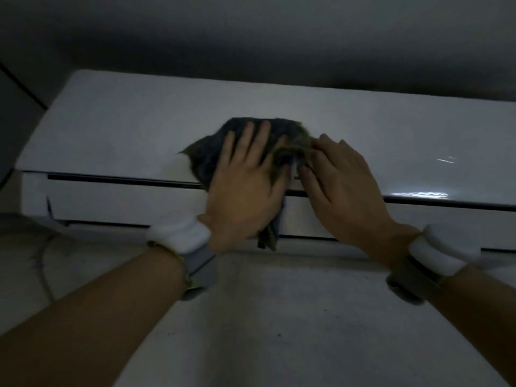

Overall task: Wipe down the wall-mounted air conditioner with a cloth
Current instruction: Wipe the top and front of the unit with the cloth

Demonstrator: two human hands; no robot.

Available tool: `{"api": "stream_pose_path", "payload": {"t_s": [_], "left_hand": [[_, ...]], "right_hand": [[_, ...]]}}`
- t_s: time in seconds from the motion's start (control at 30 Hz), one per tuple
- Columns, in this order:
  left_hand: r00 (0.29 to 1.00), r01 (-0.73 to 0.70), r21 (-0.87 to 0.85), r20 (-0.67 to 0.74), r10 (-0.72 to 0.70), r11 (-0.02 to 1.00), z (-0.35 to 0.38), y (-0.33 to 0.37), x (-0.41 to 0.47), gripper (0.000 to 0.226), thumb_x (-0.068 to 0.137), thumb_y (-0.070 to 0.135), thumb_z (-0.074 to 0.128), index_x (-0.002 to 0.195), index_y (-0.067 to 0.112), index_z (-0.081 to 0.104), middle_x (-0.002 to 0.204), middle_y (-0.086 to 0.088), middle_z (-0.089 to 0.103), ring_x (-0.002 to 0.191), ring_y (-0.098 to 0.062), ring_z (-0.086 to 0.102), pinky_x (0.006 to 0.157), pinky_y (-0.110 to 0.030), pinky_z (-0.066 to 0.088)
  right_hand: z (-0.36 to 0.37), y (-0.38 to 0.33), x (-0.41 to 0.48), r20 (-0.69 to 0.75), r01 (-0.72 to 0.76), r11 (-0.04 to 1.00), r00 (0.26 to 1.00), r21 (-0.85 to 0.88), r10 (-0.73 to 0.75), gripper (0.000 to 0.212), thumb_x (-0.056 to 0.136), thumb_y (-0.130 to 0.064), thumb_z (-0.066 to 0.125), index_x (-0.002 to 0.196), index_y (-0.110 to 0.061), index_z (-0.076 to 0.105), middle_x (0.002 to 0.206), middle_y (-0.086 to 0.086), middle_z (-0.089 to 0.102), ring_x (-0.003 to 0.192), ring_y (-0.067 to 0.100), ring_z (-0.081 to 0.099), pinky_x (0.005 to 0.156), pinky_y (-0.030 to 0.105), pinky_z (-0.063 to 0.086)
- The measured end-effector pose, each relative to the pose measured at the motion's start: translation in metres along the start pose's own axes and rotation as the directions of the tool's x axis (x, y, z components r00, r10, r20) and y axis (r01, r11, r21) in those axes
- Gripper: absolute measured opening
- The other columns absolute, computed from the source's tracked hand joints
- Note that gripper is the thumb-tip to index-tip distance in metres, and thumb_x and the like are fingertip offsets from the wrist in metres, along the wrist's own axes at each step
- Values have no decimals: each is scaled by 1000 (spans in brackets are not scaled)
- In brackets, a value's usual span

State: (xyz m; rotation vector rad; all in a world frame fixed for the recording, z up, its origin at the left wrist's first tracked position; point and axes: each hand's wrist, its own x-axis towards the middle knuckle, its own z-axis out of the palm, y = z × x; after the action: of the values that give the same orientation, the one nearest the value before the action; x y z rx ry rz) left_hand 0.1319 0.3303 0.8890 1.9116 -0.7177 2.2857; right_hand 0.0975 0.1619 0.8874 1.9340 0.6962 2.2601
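Nearest, both forearms reach up, each wrist wearing a white-and-grey band. The left hand lies flat, fingers spread, pressing the dark cloth against the white air conditioner. At its 3 o'clock, the right hand pinches the cloth's edge. Beyond, the dim ceiling.

The air conditioner's glossy front panel lies bare and open to passage left and right of centre, where the left hand pressing flat on the dark cloth and the right hand beside it block the way.
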Motion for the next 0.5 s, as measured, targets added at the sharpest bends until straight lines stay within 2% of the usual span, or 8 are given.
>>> {"api": "stream_pose_path", "payload": {"t_s": [0.1,0.17,0.23,0.27,0.33,0.4,0.47,0.5], "left_hand": [[996,-45,-51,75,49,998,9,43,10,68,94,46,10,155,19,29,164,-12,22,152,-33,14,124,-51,4],[996,-41,-129,71,51,991,11,62,14,68,96,46,5,155,22,28,165,-9,16,153,-29,8,124,-49,-1],[988,-4,-302,144,49,953,6,80,17,58,103,44,10,154,24,30,165,-5,16,153,-22,6,125,-43,-5],[983,53,-451,182,34,891,-1,89,18,52,107,41,17,151,21,36,163,-6,24,151,-20,12,125,-43,-1],[972,198,-769,236,-18,607,-15,110,22,43,107,36,30,127,11,58,141,-17,54,135,-30,40,120,-49,25],[940,338,-909,338,-44,243,-25,127,24,40,106,39,34,107,14,65,107,-16,71,103,-27,66,93,-41,54],[906,422,-906,420,-49,33,-25,138,23,38,106,37,37,91,15,65,83,-2,73,77,-12,70,69,-25,57],[887,460,-887,461,-34,-44,-28,147,23,37,106,36,38,89,15,63,83,-1,72,77,-12,70,68,-23,56]], "right_hand": [[-10,17,-15,-34,-41,999,999,8,42,52,99,-31,27,139,-5,48,141,20,51,133,36,44,119,47,20],[-20,29,-23,-77,-95,994,992,45,98,48,100,-27,28,130,-2,54,128,22,59,122,39,52,110,55,34],[-34,37,-32,-120,-125,988,983,94,136,36,102,-21,32,120,-2,57,112,19,62,105,36,57,94,45,44],[-41,39,-37,-132,-138,985,980,105,151,34,102,-20,33,121,-4,56,110,16,61,101,30,57,90,39,44],[-56,43,-44,-112,-174,974,975,148,191,37,104,-27,31,132,-10,49,120,8,57,108,16,52,93,31,40],[-70,49,-51,-72,-226,950,966,216,247,40,105,-32,31,139,-14,43,129,4,52,117,8,47,101,27,37],[-81,49,-55,-43,-273,910,953,312,301,42,104,-36,34,141,-17,40,134,2,51,122,10,48,105,31,40],[-88,51,-57,-10,-322,884,938,339,345,44,103,-39,34,141,-18,39,135,1,51,122,11,49,106,33,42]]}}
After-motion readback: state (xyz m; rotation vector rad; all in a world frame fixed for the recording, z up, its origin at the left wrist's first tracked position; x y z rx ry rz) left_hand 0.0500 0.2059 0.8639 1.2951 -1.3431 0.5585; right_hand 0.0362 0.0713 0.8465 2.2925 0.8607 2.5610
